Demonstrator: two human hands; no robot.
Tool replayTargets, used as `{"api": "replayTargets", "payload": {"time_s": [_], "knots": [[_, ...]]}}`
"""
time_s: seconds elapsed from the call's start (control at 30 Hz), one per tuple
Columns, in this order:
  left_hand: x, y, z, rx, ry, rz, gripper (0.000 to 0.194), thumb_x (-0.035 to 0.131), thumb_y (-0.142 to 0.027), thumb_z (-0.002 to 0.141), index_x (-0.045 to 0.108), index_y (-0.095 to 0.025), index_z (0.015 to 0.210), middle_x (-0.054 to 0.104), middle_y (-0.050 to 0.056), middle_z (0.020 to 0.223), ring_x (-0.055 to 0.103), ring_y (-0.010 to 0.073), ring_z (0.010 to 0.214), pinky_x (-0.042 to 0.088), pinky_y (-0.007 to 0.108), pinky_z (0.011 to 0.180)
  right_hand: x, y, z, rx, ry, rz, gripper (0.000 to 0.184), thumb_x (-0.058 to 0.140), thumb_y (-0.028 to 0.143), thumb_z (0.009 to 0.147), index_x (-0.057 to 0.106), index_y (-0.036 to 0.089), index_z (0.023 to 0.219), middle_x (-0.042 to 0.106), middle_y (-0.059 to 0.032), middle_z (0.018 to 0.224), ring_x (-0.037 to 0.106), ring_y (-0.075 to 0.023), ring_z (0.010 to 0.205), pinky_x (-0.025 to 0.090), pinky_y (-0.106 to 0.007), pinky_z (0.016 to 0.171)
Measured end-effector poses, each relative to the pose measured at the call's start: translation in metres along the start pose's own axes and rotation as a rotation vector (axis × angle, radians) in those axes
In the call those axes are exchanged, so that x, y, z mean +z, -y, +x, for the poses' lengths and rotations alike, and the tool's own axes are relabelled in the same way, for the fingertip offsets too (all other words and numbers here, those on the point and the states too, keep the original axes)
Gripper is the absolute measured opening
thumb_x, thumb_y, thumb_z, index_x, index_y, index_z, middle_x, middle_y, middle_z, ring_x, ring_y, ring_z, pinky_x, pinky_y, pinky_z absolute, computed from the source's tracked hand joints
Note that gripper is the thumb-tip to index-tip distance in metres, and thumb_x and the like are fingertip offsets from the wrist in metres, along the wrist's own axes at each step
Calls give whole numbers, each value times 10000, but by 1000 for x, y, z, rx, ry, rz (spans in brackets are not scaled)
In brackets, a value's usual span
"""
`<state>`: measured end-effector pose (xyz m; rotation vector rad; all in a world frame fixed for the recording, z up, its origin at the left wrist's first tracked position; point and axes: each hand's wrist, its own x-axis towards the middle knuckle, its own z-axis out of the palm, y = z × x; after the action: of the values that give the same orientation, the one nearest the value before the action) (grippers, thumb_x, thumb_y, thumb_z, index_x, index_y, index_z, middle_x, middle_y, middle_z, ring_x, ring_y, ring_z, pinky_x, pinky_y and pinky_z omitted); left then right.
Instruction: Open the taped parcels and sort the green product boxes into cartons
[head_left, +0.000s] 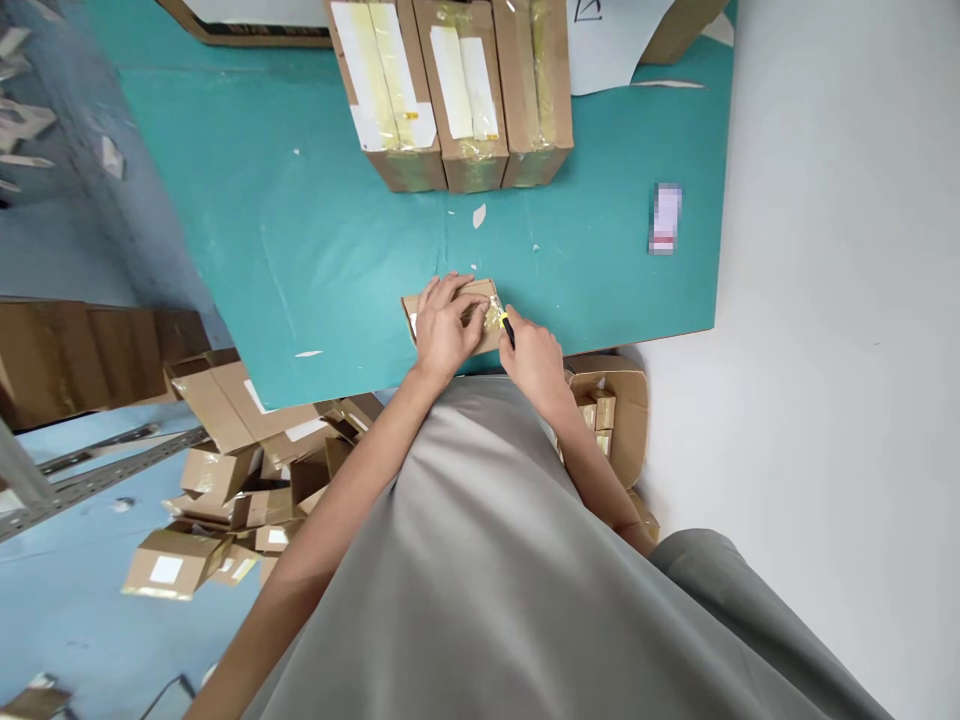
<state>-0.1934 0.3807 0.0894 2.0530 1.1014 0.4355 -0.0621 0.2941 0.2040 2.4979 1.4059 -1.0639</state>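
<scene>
Cutter (pixel 508 326) fills closed right hand (pixel 533 361); left hand (pixel 444 336), grip unclear, touches box (pixel 487 345) near table edge (pixel 352 388), room leftward.

Plain grey top (pixel 480 520) w/ soft folds — both forearms bare, no gloves.

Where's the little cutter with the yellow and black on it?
In the head view, the cutter is in the right hand, with its tip at the right end of the small cardboard box, near the table's front edge.
</scene>
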Motion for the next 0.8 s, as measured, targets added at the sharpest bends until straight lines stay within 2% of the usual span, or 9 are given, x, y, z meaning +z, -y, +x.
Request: {"api": "replayTargets", "payload": {"time_s": [0.3, 0.6, 0.8], "knots": [[1, 2, -1, 29, -35, -17, 269, 601, -419, 1097, 818, -261, 1124, 737, 89, 1504, 620, 332, 1507, 310, 617, 1405, -3, 6, -1, 53, 33, -49, 574, 414, 327, 1204, 450, 165, 1753, 815, -206, 1324, 807, -368, 1200, 609, -461, 1029], [4, 4, -2, 45, -4, -13, 232, 597, -397, 1111, 789, -271, 1148, 711, 106, 1521, 581, 340, 1537, 276, 619, 1406, 0, 26, -1, 96, 51, -130, 696, 447, 207, 1163, 266, 108, 1828, 817, -261, 1284, 819, -360, 1160, 639, -444, 992], [4, -1, -2, 49, 14, 5, 236, 574, -393, 1122, 768, -263, 1156, 705, 116, 1535, 563, 336, 1556, 204, 635, 1419, 10, 19, -26, 212, 128, -140, 562, 433, 188, 1163, 473, 65, 1711, 818, -262, 1263, 815, -342, 1205, 625, -419, 1018]]}}
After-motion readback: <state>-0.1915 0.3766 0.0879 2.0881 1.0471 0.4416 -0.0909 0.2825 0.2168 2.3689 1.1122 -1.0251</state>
